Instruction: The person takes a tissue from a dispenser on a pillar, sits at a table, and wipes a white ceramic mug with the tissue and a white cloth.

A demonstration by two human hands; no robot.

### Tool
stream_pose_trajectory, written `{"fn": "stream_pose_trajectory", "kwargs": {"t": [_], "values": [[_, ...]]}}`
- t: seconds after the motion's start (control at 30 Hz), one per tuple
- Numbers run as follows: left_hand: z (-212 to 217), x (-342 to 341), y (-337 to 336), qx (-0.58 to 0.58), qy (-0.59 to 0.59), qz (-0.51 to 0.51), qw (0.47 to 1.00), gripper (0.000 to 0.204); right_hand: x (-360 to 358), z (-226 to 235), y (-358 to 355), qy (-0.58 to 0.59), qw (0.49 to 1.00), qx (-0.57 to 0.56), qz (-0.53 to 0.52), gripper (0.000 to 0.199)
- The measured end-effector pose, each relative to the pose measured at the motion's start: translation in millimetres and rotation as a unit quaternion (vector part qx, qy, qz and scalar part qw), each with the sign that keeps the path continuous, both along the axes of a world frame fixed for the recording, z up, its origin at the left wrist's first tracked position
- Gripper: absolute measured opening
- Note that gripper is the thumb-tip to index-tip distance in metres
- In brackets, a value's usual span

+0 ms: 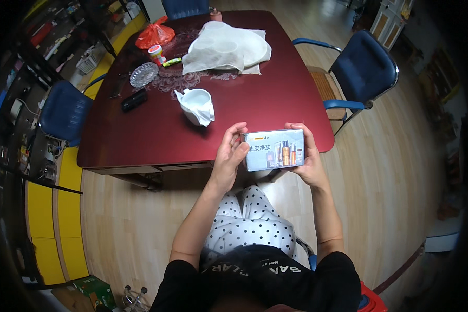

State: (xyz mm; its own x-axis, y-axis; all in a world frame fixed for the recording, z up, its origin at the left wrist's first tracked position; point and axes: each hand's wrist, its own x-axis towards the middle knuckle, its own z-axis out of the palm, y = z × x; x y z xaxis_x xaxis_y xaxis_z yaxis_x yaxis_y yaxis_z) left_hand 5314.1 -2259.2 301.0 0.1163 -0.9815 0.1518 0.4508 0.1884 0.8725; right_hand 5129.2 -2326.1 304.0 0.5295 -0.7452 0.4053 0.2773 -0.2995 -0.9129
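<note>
At frame centre, the left hand and right hand grip the ends of a pale blue cosmetics box, below the dark red table.

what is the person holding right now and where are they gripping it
A small light-blue box with pictures of bottles on its face, held in the air near the dark red table. The left hand grips its left end, the right hand its right end.

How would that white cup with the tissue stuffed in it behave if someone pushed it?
The white cup looks like glazed ceramic, so it is probably stiff, fragile and apt to slide on the glossy red table rather than tip. The crumpled tissue draped over its rim looks floppy and would likely shift.
</note>
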Motion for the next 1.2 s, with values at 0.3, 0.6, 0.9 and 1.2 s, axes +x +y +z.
{"fn": "stream_pose_trajectory", "kwargs": {"t": [0.3,0.6,0.9,1.2], "values": [[18.7,-15.2,45.3,-0.052,-0.032,-0.01,0.998,0.065,-14.0,10.5,39.0,-0.045,0.997,-0.059,0.013,0.081],[16.4,-16.9,59.0,-0.064,-0.061,-0.004,0.996,0.058,-23.2,13.2,54.5,-0.039,0.998,-0.055,-0.001,0.082],[-25.7,20.2,37.5,0.009,-0.177,0.244,0.953,0.056,-16.0,-4.6,23.0,-0.005,0.995,-0.08,-0.054,0.079],[-56.6,98.5,-6.2,0.059,-0.359,0.373,0.854,0.084,-8.4,-20.2,-24.2,0.032,0.998,-0.005,-0.047,0.079]]}}
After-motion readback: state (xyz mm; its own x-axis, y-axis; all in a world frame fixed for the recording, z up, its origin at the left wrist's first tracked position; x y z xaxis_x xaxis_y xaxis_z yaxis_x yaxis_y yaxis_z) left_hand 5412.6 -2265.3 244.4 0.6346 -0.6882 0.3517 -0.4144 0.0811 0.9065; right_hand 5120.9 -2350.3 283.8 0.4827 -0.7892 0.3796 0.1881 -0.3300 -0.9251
